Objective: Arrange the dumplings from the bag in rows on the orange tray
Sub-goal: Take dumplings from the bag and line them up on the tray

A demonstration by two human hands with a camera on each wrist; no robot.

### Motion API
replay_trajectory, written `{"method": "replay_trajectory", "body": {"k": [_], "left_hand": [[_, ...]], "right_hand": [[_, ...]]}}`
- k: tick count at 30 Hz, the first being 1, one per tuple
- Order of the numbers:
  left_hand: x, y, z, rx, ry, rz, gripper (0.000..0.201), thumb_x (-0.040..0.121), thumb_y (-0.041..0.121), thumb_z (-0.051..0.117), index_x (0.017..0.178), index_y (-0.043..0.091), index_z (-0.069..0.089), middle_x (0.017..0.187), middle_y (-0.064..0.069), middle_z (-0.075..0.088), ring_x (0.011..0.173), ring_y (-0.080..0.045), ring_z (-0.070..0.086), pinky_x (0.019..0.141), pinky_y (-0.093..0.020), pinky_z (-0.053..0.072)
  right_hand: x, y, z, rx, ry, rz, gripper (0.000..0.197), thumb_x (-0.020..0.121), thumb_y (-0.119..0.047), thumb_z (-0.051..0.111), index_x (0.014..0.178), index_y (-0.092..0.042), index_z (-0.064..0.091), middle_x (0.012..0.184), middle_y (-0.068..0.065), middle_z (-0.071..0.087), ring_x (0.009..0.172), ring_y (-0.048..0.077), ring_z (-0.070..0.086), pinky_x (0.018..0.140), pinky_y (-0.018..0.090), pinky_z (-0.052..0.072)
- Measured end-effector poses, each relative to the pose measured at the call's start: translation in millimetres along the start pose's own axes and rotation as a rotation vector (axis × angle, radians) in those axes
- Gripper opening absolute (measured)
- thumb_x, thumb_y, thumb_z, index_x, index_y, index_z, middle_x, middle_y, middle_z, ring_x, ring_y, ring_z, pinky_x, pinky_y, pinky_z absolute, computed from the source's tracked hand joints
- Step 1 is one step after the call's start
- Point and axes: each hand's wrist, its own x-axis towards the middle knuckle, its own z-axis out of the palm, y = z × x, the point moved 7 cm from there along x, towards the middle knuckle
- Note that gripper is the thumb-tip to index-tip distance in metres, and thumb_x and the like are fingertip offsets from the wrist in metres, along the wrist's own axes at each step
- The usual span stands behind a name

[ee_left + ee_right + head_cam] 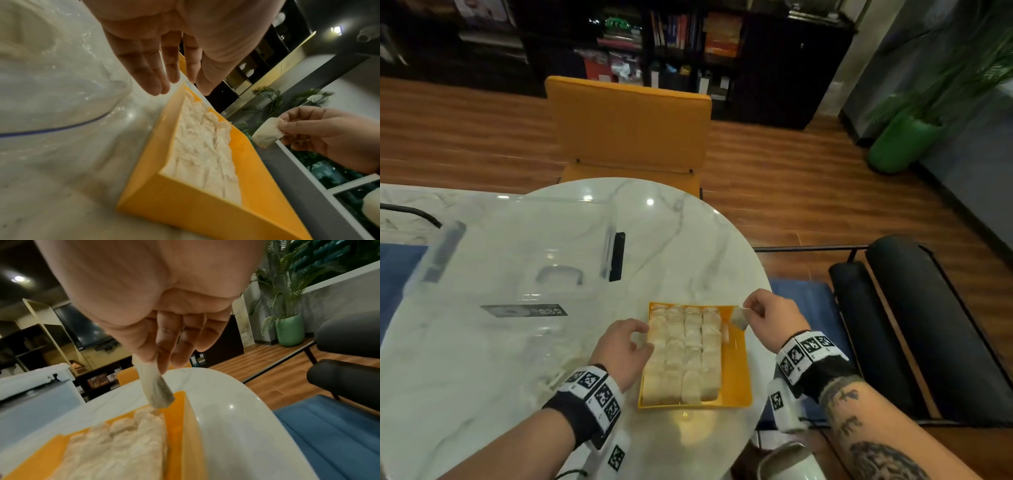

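An orange tray (736, 377) sits near the table's front right edge, packed with several rows of pale dumplings (685, 353); a strip along its right side is bare. My right hand (760, 313) pinches one dumpling (739, 318) by its edge, hanging above the tray's far right corner; the same dumpling (156, 386) dangles below the fingers in the right wrist view. My left hand (635, 337) hovers at the tray's left rim with fingers loose, holding nothing (162, 78). A clear plastic bag (51, 81) lies left of the tray (205, 211).
A large clear storage box lid (517, 260) covers the left of the white marble table (688, 233). An orange chair (630, 130) stands beyond it, black and blue seats (914, 308) to the right. A white cup (791, 462) sits near my right forearm.
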Motion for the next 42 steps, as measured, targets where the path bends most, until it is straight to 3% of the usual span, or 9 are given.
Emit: {"method": "replay_trajectory", "body": {"k": [3,5,9,13,23,30,33,37,42], "left_hand": [[3,-10,10,0.063,-0.048,-0.034,0.046,0.084,0.027,0.071,0.127,0.025,0.054,0.123,0.008,0.056,0.096,-0.015,0.064,0.091,-0.032,0.05],[4,-15,14,0.078,-0.048,-0.053,0.052,0.084,0.026,0.072,0.131,0.023,0.051,0.121,0.007,0.06,0.104,-0.016,0.062,0.093,-0.028,0.047],[5,-22,18,0.065,-0.047,-0.085,0.049,0.084,0.024,0.071,0.129,0.025,0.05,0.105,0.013,0.062,0.096,-0.011,0.059,0.086,-0.024,0.046],[7,-24,18,0.042,-0.039,-0.099,0.048,0.083,0.023,0.072,0.127,0.026,0.051,0.1,0.014,0.063,0.093,-0.01,0.06,0.081,-0.023,0.045],[7,-24,16,0.046,-0.048,-0.126,0.049,0.081,0.025,0.074,0.124,0.031,0.052,0.098,0.017,0.063,0.094,-0.01,0.062,0.088,-0.028,0.051],[5,-19,15,0.082,-0.07,-0.113,0.051,0.083,0.027,0.072,0.128,0.031,0.049,0.103,0.015,0.063,0.097,-0.01,0.06,0.088,-0.026,0.048],[3,-15,12,0.063,-0.055,-0.092,0.045,0.084,0.029,0.071,0.125,0.032,0.05,0.103,0.016,0.063,0.095,-0.009,0.061,0.085,-0.025,0.048],[-6,-12,-13,0.034,0.032,-0.046,0.024,0.091,0.03,0.063,0.113,0.033,0.057,0.095,0.017,0.064,0.084,-0.005,0.06,0.076,-0.024,0.046],[-18,-47,-71,0.029,0.171,-0.11,0.007,0.089,0.028,0.063,0.093,0.034,0.062,0.086,0.01,0.066,0.081,-0.011,0.062,0.074,-0.027,0.047]], "right_hand": [[12,5,14,-0.076,-0.106,-0.021,0.004,0.092,-0.029,0.059,0.094,-0.03,0.062,0.087,-0.01,0.067,0.08,0.01,0.061,0.059,0.02,0.044],[20,6,25,-0.136,-0.171,-0.044,0.005,0.091,-0.029,0.057,0.094,-0.03,0.061,0.09,-0.007,0.067,0.081,0.013,0.063,0.064,0.025,0.051],[36,4,45,-0.232,-0.202,-0.108,0.013,0.089,-0.034,0.058,0.097,-0.027,0.066,0.099,-0.005,0.058,0.093,0.018,0.059,0.08,0.033,0.053],[47,8,50,-0.309,-0.139,-0.084,0.017,0.094,-0.031,0.057,0.104,-0.026,0.069,0.103,-0.003,0.044,0.102,0.02,0.053,0.084,0.033,0.05],[52,8,49,-0.22,-0.101,0.009,0.012,0.091,-0.018,0.057,0.091,-0.024,0.068,0.1,-0.004,0.05,0.089,0.017,0.057,0.08,0.032,0.053],[48,5,41,-0.127,-0.081,0.012,0.011,0.087,-0.015,0.058,0.087,-0.025,0.062,0.096,-0.005,0.053,0.085,0.015,0.057,0.078,0.033,0.055],[30,-10,41,-0.067,-0.061,-0.071,0.005,0.09,-0.021,0.059,0.09,-0.025,0.063,0.096,-0.006,0.055,0.086,0.015,0.058,0.078,0.03,0.052],[-20,-39,64,0.035,-0.146,-0.286,0.003,0.09,-0.031,0.064,0.093,-0.029,0.064,0.094,-0.013,0.057,0.082,0.002,0.055,0.074,0.016,0.046],[-75,-43,125,-0.078,-0.357,-0.41,0.025,0.089,-0.047,0.057,0.109,-0.033,0.064,0.103,-0.016,0.056,0.102,0.007,0.052,0.091,0.026,0.044]]}}
